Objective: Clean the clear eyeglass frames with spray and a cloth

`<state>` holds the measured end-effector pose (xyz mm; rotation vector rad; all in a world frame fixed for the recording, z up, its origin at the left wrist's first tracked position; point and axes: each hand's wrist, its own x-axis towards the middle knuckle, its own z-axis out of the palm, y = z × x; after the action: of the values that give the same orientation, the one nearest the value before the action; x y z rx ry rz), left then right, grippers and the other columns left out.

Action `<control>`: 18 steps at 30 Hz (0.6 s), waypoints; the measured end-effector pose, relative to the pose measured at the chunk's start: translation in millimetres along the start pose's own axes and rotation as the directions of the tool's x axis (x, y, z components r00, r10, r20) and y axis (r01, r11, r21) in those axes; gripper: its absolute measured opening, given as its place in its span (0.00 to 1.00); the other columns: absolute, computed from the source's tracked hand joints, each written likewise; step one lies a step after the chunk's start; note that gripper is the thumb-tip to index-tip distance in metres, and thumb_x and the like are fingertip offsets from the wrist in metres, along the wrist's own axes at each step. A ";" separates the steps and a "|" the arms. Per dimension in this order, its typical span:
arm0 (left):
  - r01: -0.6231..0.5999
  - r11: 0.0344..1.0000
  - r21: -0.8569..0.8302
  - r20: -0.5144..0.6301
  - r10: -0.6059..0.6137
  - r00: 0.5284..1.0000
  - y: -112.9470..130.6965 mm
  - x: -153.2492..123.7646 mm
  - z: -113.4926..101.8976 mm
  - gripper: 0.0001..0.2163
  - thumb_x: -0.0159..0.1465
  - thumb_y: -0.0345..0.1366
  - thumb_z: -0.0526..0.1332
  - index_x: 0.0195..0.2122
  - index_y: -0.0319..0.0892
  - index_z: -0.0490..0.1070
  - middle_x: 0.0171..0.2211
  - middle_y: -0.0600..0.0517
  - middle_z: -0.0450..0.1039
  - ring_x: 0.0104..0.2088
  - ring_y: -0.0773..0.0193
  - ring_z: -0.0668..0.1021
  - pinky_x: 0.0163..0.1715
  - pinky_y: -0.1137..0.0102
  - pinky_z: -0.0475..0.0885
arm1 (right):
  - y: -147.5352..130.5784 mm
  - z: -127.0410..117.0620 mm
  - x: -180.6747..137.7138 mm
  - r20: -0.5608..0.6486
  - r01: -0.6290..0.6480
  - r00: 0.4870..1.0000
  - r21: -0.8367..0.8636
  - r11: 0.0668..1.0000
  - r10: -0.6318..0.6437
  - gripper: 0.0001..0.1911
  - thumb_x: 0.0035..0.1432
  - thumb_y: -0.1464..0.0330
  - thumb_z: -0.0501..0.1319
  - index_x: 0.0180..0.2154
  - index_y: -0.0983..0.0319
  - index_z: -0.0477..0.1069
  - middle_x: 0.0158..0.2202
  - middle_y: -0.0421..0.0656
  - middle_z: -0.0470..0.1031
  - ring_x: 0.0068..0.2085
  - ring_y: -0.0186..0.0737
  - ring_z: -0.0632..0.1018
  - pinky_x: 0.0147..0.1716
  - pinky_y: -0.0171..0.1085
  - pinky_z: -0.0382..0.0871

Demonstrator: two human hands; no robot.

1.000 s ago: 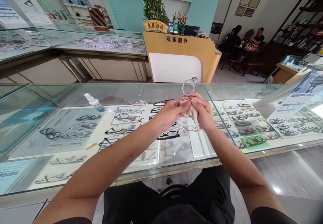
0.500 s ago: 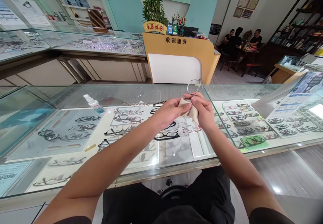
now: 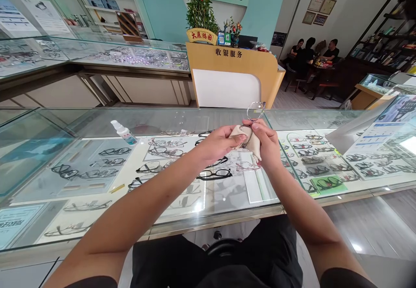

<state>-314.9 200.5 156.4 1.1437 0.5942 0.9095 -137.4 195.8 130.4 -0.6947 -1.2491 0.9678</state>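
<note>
Above the glass counter, both hands are closed around a pair of thin-rimmed eyeglasses and a cream cloth. My left hand pinches the cloth over the lower lens, with the thumb on its near face. At the bridge and rim, my right hand grips the frame, and the cloth's loose end hangs beside its palm. One round lens sticks up above the fingers; the other lies partly against the cloth. A white spray bottle stands on the counter to the left.
Under the glass countertop lie several rows of eyeglasses. A sign stand rises at the right. Beyond are a wooden cashier desk and another glass display case. Several people sit at a table at the back right.
My hands and the eyeglasses have shifted slightly right in view. The cloth has opened a little, so more of the lower lens rim shows. The scene has also slid slightly right.
</note>
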 end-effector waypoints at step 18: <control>0.014 1.000 0.023 0.013 -0.015 1.000 9.0 -2.8 -1.8 0.25 0.54 0.55 0.84 0.40 0.40 0.83 0.40 0.48 0.82 0.43 0.59 0.81 0.49 0.64 0.75 | 1.4 0.0 -0.8 0.041 -0.052 0.998 0.125 0.991 0.047 0.12 0.66 0.53 0.74 0.45 0.50 0.91 0.51 0.43 0.81 0.54 0.46 0.79 0.56 0.45 0.77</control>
<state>-320.5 200.3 164.2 1.1634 0.6028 0.8842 -137.8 195.6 128.9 -0.6132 -1.1970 1.0957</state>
